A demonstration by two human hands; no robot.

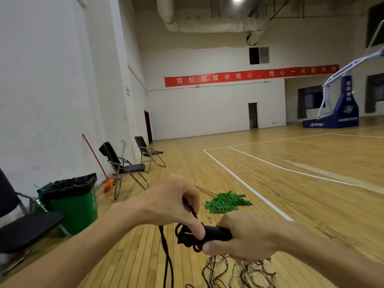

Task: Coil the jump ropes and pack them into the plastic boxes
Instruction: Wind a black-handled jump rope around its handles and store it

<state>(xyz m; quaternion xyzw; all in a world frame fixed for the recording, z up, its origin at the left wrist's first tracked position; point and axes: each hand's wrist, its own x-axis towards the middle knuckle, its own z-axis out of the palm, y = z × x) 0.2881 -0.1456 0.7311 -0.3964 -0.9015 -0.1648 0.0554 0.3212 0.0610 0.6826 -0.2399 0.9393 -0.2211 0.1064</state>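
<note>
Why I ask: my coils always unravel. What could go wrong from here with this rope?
1. The wraps bunched at the end of the black handle are held only by the left hand pinching them; they could spring loose if it lets go.
2. Thin loose loops dangle tangled under the right hand, which grips the handle; they may knot.
3. The long strands hang down out of view and might snag.

Hands: two, left hand (168, 201) and right hand (247, 240), six o'clock.
Jump-rope bundle (218, 233): one, six o'clock.
Folding chairs (129, 168): three, eight to ten o'clock.
Green bin (83, 204): one, eight o'clock.
Mop head (226, 202): one.
Red banner (249, 75): one, twelve o'clock.
Basketball stand (342, 104): one — two o'clock.
</note>
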